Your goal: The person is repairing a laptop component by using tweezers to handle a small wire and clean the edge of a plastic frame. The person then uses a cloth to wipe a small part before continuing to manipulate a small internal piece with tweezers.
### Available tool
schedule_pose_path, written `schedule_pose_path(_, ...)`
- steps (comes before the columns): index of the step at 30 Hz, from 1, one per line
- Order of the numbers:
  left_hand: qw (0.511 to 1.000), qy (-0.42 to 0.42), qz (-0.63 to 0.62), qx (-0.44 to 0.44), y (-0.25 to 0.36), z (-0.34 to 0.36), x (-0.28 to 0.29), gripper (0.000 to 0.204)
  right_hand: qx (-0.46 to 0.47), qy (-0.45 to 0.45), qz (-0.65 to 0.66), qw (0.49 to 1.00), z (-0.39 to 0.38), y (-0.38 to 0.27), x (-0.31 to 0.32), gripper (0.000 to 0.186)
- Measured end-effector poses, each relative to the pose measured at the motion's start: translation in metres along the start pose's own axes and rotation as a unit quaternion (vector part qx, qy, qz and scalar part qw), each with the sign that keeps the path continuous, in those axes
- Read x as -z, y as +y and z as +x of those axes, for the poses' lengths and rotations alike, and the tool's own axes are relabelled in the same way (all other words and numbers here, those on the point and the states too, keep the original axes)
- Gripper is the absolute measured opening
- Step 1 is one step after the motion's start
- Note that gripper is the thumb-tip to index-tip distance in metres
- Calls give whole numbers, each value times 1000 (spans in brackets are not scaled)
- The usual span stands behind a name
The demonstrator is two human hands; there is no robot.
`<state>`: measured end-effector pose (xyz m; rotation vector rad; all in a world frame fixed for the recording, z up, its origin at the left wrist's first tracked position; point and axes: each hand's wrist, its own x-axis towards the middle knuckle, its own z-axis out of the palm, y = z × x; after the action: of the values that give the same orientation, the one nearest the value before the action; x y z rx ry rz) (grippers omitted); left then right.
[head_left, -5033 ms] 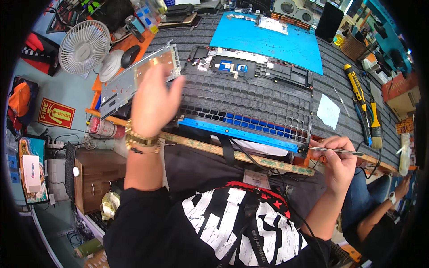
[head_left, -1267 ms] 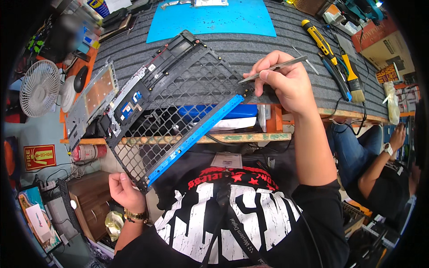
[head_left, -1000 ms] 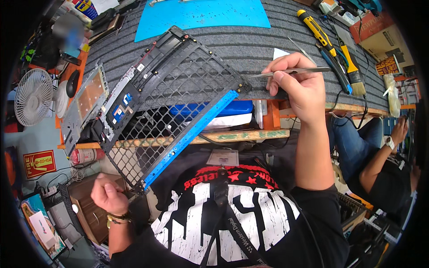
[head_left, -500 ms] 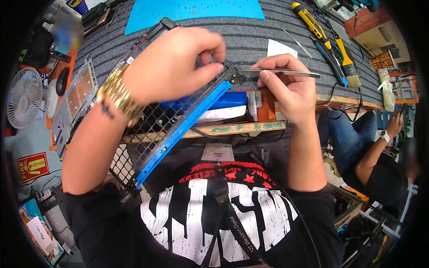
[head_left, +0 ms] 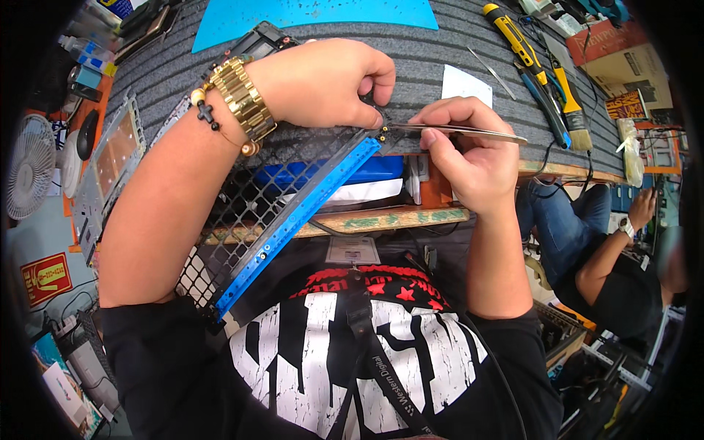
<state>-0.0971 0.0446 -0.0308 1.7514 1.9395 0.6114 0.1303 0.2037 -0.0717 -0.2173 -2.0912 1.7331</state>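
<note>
A black laptop keyboard frame (head_left: 253,192) with an open grid of key holes and a bright blue strip (head_left: 301,218) along one side slants across the bench edge in front of me. My left hand (head_left: 330,84) lies over its upper part, fingers curled, thumb tip down at the frame's far right corner; whatever is between the fingers is hidden. From the right, my right hand (head_left: 477,150) pinches metal tweezers (head_left: 484,133). Their tips point left to that same corner, close to my left thumb and small brass-coloured fittings.
Grey ribbed matting (head_left: 352,55) covers the bench, with a light-blue mat (head_left: 315,13) at the back. Right of it lie a yellow-and-black cutter (head_left: 513,40), a brush (head_left: 576,121) and a white paper piece (head_left: 466,84). Another person (head_left: 609,257) sits at right.
My left hand has shifted right and down, its thumb now by the frame's corner. The tweezers and right hand have dropped slightly. The frame's lower end has moved a little left.
</note>
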Motion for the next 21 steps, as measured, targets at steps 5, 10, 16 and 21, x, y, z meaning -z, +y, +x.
schedule_pose_path(5,1000,-13,-9,25,2,1,2,29,58,-4,-29,998,2,5,0,13)
schedule_pose_path(10,999,-17,-20,21,0,0,3,30,58,-9,-37,998,3,7,0,13)
schedule_pose_path(16,999,-26,-18,34,4,-1,6,30,64,-14,-52,996,3,6,-1,12)
schedule_pose_path(21,999,-31,-18,33,5,-2,7,29,66,-18,-51,996,3,5,-2,12)
